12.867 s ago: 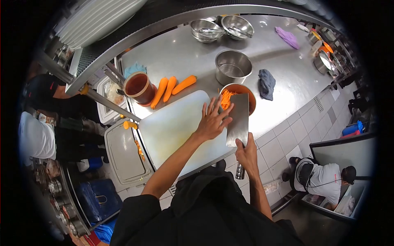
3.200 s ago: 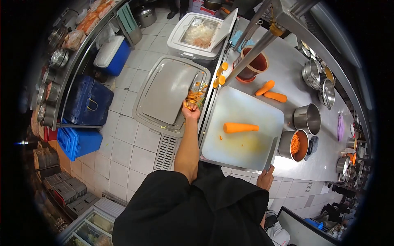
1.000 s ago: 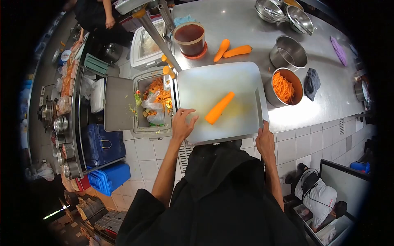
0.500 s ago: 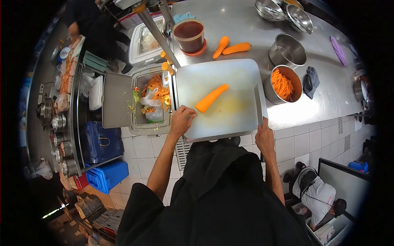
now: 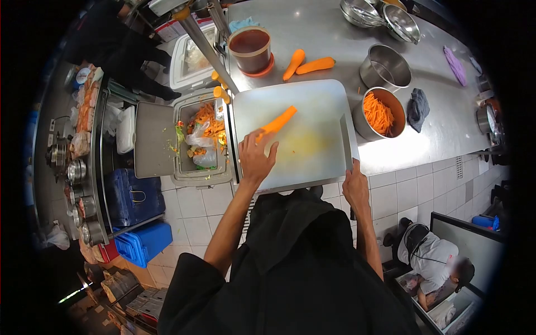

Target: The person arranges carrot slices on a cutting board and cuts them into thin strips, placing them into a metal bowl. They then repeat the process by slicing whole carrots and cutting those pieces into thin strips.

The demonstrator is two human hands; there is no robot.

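Steel worktop (image 5: 312,30) across centre and upper right of frame, tiled floor (image 5: 195,209) below, open bin (image 5: 204,180) at left; one cutting board (image 5: 324,106); two carrots (image 5: 316,66) beyond it, third carrot (image 5: 282,119) on it, left of frame centre; two pots (image 5: 365,124), one holding carrot shreds (image 5: 378,114); third carrot slants, narrow end upper right; left hand (image 5: 256,161) over lower end, can't tell if fingers grip; right hand (image 5: 355,188) clenched round cleaver (image 5: 347,138)

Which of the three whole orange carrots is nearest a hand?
The carrot on the cutting board: the left hand is right at its near end. The other two carrots lie on the steel table.
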